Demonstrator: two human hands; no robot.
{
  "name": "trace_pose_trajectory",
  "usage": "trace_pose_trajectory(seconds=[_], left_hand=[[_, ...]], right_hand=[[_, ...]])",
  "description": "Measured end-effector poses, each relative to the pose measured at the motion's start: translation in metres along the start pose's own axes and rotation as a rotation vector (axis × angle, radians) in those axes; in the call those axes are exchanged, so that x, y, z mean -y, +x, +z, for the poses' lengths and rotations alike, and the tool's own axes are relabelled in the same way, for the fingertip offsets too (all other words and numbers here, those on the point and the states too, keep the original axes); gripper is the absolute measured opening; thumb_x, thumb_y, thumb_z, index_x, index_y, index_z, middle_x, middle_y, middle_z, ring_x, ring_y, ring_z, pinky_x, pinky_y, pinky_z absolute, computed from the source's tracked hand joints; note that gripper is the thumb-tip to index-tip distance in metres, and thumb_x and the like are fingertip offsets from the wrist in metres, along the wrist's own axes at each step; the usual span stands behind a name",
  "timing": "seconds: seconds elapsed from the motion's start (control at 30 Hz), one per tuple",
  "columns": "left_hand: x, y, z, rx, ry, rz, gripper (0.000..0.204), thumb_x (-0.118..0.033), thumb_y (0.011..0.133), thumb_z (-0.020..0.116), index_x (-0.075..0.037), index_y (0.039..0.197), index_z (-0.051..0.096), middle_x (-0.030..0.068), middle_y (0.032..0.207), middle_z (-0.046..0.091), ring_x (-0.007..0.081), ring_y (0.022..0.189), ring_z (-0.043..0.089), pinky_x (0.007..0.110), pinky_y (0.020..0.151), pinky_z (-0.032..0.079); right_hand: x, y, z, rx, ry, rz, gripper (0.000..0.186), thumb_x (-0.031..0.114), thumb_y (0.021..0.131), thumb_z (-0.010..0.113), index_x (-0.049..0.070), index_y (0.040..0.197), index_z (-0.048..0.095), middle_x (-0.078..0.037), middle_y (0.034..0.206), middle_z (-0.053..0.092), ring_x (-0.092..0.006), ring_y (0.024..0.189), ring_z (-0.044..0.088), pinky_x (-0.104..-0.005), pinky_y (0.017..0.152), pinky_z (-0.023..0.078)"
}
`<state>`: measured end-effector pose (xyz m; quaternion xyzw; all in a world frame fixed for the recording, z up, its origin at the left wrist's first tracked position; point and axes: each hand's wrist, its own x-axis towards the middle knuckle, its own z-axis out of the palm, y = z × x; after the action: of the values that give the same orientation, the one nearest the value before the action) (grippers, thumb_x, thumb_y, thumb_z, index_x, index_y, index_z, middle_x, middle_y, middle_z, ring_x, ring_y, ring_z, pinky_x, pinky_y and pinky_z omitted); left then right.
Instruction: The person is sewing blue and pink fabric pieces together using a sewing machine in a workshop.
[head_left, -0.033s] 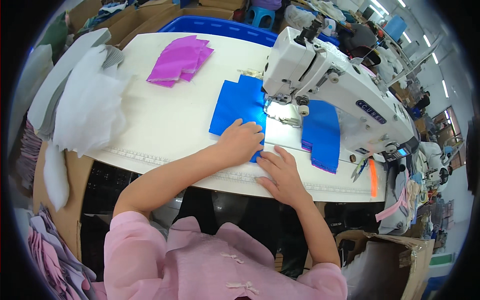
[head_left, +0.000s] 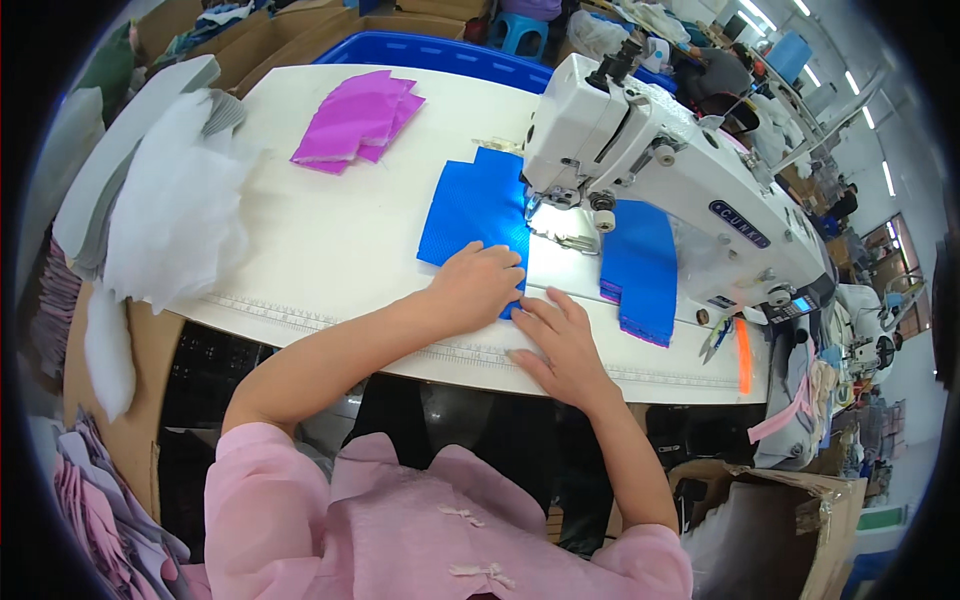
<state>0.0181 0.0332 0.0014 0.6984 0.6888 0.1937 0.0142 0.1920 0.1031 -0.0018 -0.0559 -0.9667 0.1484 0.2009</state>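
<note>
At the far left of the table [head_left: 330, 250] sits a heap of white padding [head_left: 175, 205], and beyond it a small stack of purple fabric pieces [head_left: 358, 120]; both lie well apart from your work, so leave them where they are. The blue fabric piece [head_left: 478, 208] you are feeding lies flat on the table, its far edge under the head of the sewing machine [head_left: 660, 170]. Your left hand [head_left: 478, 285] rests palm down on its near corner, fingers curled loosely and pressing rather than gripping; keep that pressure light and even so the cloth slides without bunching. Your right hand [head_left: 560, 340] lies spread and flat just beside the left, at the fabric's near edge by the table's front, holding nothing; use those fingers to steer the edge straight toward the needle, and keep the fingertips well back from it. To the right of the machine's head a stack of blue pieces [head_left: 640, 265] lies under the arm, with an orange tool [head_left: 742, 355] farther right near the table's edge, clear of your feed line.
</note>
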Motion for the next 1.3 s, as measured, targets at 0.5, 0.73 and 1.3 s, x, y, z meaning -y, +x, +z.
trace_pose_trajectory(seconds=[0.5, 0.73, 1.3], left_hand=[[0.023, 0.013, 0.011, -0.097, 0.182, 0.086, 0.016, -0.017, 0.079, 0.055, -0.006, 0.090, 0.062, 0.0055, 0.102, 0.058, 0.0176, 0.101, 0.051, 0.043, 0.092, 0.036], [0.038, 0.036, 0.019, -0.071, 0.180, -0.002, 0.017, -0.012, 0.075, 0.052, -0.006, 0.090, 0.059, 0.0080, 0.105, 0.055, 0.0208, 0.103, 0.050, 0.045, 0.091, 0.035], [0.068, 0.027, 0.006, -0.340, 0.034, -0.041, 0.009, -0.011, 0.072, 0.056, -0.008, 0.080, 0.060, 0.0084, 0.079, 0.056, 0.0262, 0.080, 0.055, 0.036, 0.067, 0.045]], right_hand=[[-0.043, 0.044, 0.007, 0.055, -0.152, 0.076, 0.049, 0.037, 0.078, 0.056, 0.005, 0.115, 0.051, -0.010, 0.120, 0.047, -0.0330, 0.116, 0.035, -0.0438, 0.095, 0.027], [-0.043, 0.052, 0.018, 0.032, -0.283, 0.109, 0.056, 0.040, 0.078, 0.054, 0.003, 0.120, 0.045, -0.012, 0.126, 0.042, -0.0281, 0.118, 0.034, -0.0423, 0.094, 0.027], [-0.018, 0.056, 0.020, -0.165, -0.127, -0.074, 0.043, 0.006, 0.067, 0.065, 0.000, 0.107, 0.051, -0.018, 0.105, 0.053, -0.0329, 0.096, 0.050, -0.0412, 0.083, 0.039]])
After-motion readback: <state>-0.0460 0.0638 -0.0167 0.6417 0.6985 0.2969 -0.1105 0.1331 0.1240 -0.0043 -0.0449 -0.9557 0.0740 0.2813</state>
